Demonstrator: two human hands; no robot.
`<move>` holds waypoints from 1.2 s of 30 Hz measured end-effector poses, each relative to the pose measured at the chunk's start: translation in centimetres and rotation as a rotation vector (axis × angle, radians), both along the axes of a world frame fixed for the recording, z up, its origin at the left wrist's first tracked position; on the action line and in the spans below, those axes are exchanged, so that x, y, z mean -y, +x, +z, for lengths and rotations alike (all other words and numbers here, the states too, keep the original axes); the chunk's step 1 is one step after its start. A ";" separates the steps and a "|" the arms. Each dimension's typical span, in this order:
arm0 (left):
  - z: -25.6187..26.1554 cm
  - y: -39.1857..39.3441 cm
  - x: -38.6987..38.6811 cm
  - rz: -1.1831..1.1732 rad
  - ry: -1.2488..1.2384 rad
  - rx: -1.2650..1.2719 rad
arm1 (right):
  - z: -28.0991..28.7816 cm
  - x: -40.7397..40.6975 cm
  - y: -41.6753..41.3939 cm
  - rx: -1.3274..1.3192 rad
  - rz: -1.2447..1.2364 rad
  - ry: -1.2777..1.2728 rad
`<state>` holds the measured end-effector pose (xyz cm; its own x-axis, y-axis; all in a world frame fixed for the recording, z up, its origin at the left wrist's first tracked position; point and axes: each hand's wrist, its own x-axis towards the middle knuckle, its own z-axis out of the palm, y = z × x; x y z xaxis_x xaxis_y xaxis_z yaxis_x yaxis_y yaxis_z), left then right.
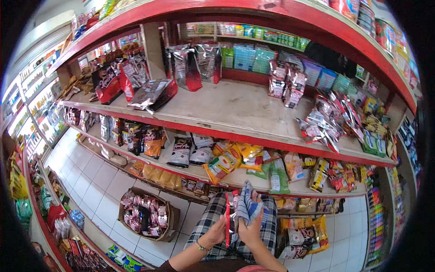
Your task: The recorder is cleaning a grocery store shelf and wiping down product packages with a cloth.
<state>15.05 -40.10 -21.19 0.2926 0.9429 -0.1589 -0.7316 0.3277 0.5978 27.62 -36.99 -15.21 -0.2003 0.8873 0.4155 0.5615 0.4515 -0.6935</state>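
Observation:
Over my lap, my left hand point(217, 232) grips a narrow strip of red and silver foil packets point(231, 217) by its left side, near the lower end. A blue and white striped cloth point(249, 207) is bunched in my right hand point(250, 228) and lies against the right side of the packets. The fingers of that hand are partly hidden by the cloth. Beneath both hands are my knees in black and white plaid trousers point(209, 221).
A cardboard box point(173, 219) of foil packets stands on the tiled floor at left, with a dark object on top. Coffee bags point(299, 238) lie at right. Ahead rises a red-edged shelf point(217, 105) holding foil bags point(185, 66) and loose sachet strips point(326, 119).

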 end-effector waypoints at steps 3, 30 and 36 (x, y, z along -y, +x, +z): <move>1.2 -0.8 -0.5 0.098 0.015 0.051 | -0.5 0.5 -0.9 0.161 0.017 0.011; 1.7 -0.6 -0.9 0.130 0.064 -0.141 | -0.7 -1.9 -0.6 -0.046 0.074 -0.052; 3.1 -2.9 -2.1 0.177 0.008 0.104 | 0.7 1.3 -0.8 0.291 0.403 -0.054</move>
